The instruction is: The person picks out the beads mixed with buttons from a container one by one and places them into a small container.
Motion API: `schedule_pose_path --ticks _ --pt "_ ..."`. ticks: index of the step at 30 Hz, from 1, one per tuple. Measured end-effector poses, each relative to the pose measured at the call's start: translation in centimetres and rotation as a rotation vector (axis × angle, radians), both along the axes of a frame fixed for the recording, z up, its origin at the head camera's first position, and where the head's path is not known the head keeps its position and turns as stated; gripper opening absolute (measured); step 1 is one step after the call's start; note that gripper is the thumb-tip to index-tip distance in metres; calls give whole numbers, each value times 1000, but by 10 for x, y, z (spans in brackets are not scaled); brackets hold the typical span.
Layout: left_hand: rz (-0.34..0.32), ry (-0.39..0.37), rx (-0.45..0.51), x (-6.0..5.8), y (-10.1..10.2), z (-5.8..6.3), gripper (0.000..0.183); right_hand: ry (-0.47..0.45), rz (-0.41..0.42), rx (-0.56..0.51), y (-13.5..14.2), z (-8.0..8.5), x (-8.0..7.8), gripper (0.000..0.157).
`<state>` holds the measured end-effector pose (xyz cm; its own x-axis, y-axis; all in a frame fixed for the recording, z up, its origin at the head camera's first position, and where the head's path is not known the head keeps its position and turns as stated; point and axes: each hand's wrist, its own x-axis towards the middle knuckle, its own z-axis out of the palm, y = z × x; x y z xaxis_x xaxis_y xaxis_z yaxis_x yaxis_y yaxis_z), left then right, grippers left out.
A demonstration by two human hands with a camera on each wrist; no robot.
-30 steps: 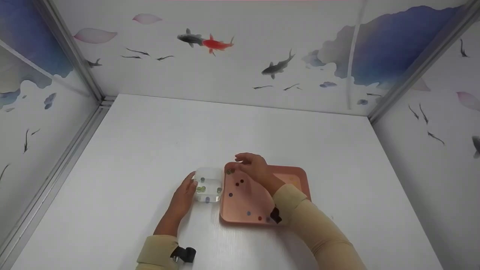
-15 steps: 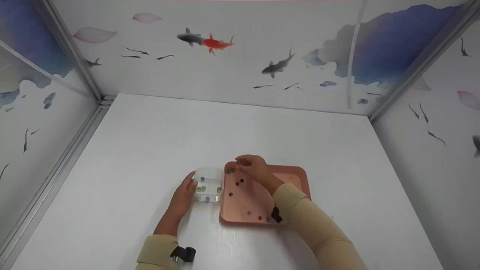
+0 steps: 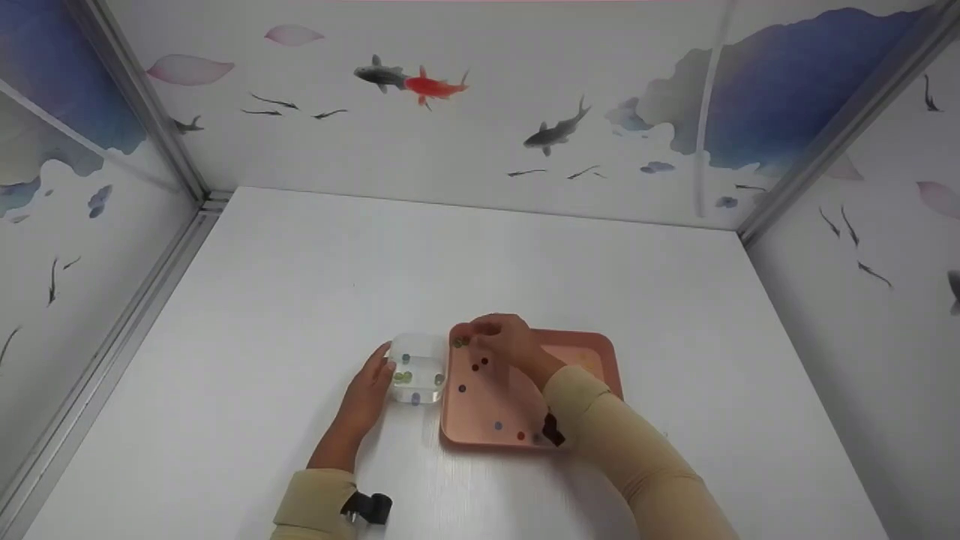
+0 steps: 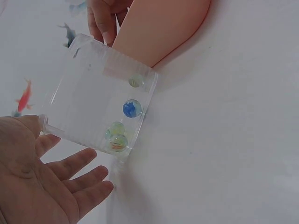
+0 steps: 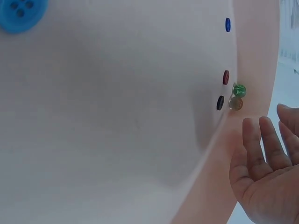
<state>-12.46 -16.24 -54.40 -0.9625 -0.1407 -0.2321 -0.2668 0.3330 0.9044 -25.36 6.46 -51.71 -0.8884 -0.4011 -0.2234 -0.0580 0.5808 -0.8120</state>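
Note:
My left hand (image 3: 369,386) touches the left side of a clear plastic box (image 3: 418,345); its thumb meets the rim and the other fingers extend beside the wall (image 4: 70,165). Several glass marbles lie inside, one with a blue swirl (image 4: 132,108). Over the far left corner of a pink tray (image 3: 469,431) is my right hand (image 3: 510,337), its fingers loosely bent and nothing visible between them. Close to its fingertips, a green marble (image 5: 239,90) and a brownish clear marble (image 5: 236,103) sit together against the tray wall.
Several buttons are scattered in the tray: a black one (image 5: 220,102), a dark red one (image 5: 226,77), a blue one (image 5: 228,24) and a large light blue one (image 5: 21,14). Tray and box stand side by side on a white table (image 3: 315,255), with printed panels (image 3: 480,135) around it.
My right hand has lowered slightly toward the tray corner, its fingers drawing in closer to the thumb. The left hand, box and tray stay where they were.

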Motion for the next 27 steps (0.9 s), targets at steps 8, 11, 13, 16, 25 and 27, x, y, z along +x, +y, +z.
schedule_pose_path --ticks 8,11,13,16,25,27 --pt "9 -10 -14 0 0 1 52 15 10 62 -3 -5 -1 28" --pt "14 -11 -23 -1 1 1 52 19 18 74 -4 -6 -1 26" --pt "17 -15 -25 -1 1 0 52 26 33 77 -5 -7 0 27" --pt "19 -16 -30 -1 1 0 52 39 69 94 -6 -7 1 31" --pt "19 -30 -42 -1 2 1 53 45 113 90 -8 -8 0 34" --pt "15 -26 -40 -2 1 1 53 48 124 89 -8 -9 -1 34"
